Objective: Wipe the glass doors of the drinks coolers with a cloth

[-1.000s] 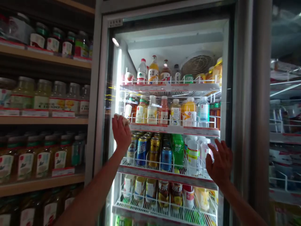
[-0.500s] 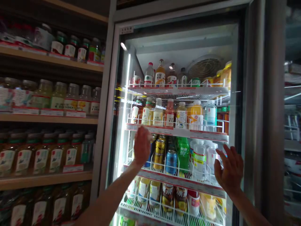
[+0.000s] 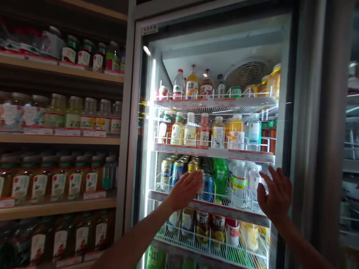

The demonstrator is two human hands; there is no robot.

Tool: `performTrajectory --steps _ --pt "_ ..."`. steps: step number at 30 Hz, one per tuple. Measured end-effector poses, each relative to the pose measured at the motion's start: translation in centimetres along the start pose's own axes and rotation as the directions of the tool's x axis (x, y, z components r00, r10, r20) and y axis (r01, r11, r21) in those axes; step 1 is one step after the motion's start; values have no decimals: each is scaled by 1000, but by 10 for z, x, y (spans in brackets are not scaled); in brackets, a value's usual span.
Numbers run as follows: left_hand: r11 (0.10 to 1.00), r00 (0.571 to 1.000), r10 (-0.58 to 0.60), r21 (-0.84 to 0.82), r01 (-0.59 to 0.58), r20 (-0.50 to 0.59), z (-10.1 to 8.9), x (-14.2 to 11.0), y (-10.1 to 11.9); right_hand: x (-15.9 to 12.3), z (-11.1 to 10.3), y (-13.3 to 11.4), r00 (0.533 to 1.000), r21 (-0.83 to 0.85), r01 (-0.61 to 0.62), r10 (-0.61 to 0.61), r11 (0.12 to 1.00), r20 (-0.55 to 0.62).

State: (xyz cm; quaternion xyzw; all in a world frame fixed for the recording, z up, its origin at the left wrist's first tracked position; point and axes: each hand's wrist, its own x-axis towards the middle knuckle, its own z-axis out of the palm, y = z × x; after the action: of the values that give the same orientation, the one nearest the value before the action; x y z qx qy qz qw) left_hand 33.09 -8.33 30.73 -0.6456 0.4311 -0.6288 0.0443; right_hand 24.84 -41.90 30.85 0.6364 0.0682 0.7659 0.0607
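A lit drinks fridge stands in front of me with its glass door (image 3: 221,48) closed. My left hand (image 3: 185,189) lies against the glass at the can shelf, fingers together over a small pale cloth (image 3: 200,176). It covers part of a gold can and sits beside a blue can (image 3: 208,184). My right hand (image 3: 276,194) rests flat on the glass near the door's right edge, fingers spread, holding nothing. Behind it stand white bottles (image 3: 239,179) and a green bottle (image 3: 220,175).
Wire shelves inside the fridge hold rows of bottles (image 3: 204,129) and cans (image 3: 176,170). Wooden shelves (image 3: 58,141) to the left carry jars and bottles of tea. The fridge's dark metal frame (image 3: 316,130) rises at the right, with another cooler (image 3: 350,149) beyond it.
My left hand has slid with the cloth down and to the right across the glass, from the bottle shelf level to the can shelf. The right hand has stayed about where it was.
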Motion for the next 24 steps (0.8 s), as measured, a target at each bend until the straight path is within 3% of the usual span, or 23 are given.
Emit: performTrajectory --steps 1,2,3,4,5,6,7,8,10,11,12,14,15,16,17,18,19,20,21,23,24 --pt "999 999 43 2 -43 -6 -3 4 -4 0 0 0 1000 0 -2 2 1000 6" --pt "1000 998 -20 19 21 -64 -7 10 -15 0 -1 -1 1000 1 -6 6 1000 13" --pt "987 976 -153 33 160 -156 -11 17 -31 0 -1 -1 1000 1 -12 12 1000 19" --pt "918 884 -371 28 395 -283 -15 25 -48 0 -1 -1 999 2 -19 19 1000 25" --pt "862 806 -470 6 506 -360 -17 35 -63 0 -1 -1 999 2 -26 26 1000 31" --pt "821 748 -528 -16 570 -402 -17 47 -72 -1 -1 -2 999 3 -32 31 999 35" --pt "811 734 -544 -29 585 -406 -14 59 -73 -1 -1 -2 999 4 -36 36 999 36" --pt "833 764 -522 -32 553 -378 -10 72 -65 -1 -1 -2 999 9 -38 37 999 37" --pt "929 900 -365 -34 367 -237 2 95 -32 -1 -1 -1 999 20 -36 35 999 38" --pt "966 951 -257 -40 254 -174 7 104 -13 -1 -1 -1 999 24 -36 35 999 37" --pt "998 996 -51 -51 47 -69 9 110 1 -1 -1 -1 999 27 -34 33 999 36" --pt "982 984 180 -61 -179 15 6 116 6 0 -1 -2 999 25 -30 29 999 33" --pt "982 983 184 -46 -184 -4 2 116 -5 0 -1 -2 999 21 -28 28 999 30" --pt "997 995 76 -23 -77 -64 -4 114 -23 0 -1 -2 999 17 -26 25 1000 28" --pt "993 977 -117 -14 116 -177 -10 112 -45 0 -1 -2 999 13 -22 22 1000 28" --pt "948 899 -311 -33 317 -308 -14 110 -66 -1 -1 -1 999 9 -20 20 1000 29" --pt "910 841 -401 -56 410 -364 -17 108 -82 -2 -1 0 999 5 -21 21 1000 32" --pt "893 811 -435 -69 445 -391 -18 107 -90 -3 -1 0 999 5 -25 25 1000 34" --pt "893 812 -436 -75 444 -388 -16 107 -89 -3 -2 0 999 9 -29 29 1000 40" --pt "939 892 -341 -76 334 -296 -7 110 -62 1 -5 -4 998 24 -46 45 999 45" --pt "965 945 -258 -97 243 -199 -2 113 -41 6 -6 -10 997 40 -64 63 997 32"
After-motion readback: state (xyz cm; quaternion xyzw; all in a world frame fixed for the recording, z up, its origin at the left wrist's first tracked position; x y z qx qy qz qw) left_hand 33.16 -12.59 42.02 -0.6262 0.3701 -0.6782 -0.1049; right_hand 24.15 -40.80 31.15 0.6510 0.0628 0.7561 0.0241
